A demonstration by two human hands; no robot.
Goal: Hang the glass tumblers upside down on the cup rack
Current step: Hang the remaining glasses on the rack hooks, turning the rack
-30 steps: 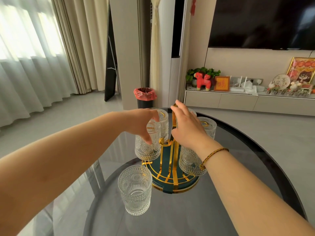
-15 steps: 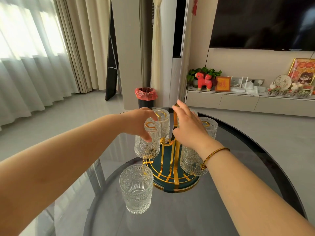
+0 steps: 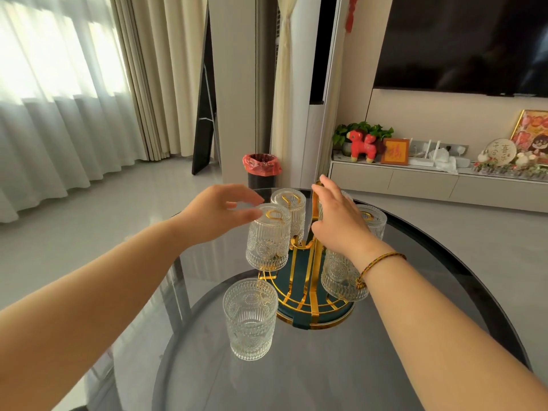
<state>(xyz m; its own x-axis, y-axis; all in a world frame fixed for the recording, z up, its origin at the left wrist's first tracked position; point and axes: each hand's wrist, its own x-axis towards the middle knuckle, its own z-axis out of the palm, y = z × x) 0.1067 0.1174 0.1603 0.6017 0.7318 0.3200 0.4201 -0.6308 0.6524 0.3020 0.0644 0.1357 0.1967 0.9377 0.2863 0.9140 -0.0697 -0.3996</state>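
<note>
The cup rack (image 3: 299,295) has a teal round base with gold bars and stands mid-table. Several ribbed glass tumblers hang upside down on it: one at the front left (image 3: 268,238), one behind it (image 3: 292,207), one at the far right (image 3: 374,221) and one at the front right (image 3: 338,277). Another tumbler (image 3: 250,315) stands upright on the table, in front of the rack to its left. My left hand (image 3: 221,212) hovers just left of the front-left tumbler, fingers apart, holding nothing. My right hand (image 3: 336,216) is spread over the rack's gold centre post and hides it.
The rack stands on a round dark glass table (image 3: 489,295) whose rim curves close on the right. Beyond it on the floor are a bin with a red bag (image 3: 262,170) and a low TV cabinet (image 3: 430,182) with ornaments.
My left hand has let go of the front-left tumbler and drawn back to the left; the tumbler now hangs on its arm. My right hand's fingers have straightened over the post.
</note>
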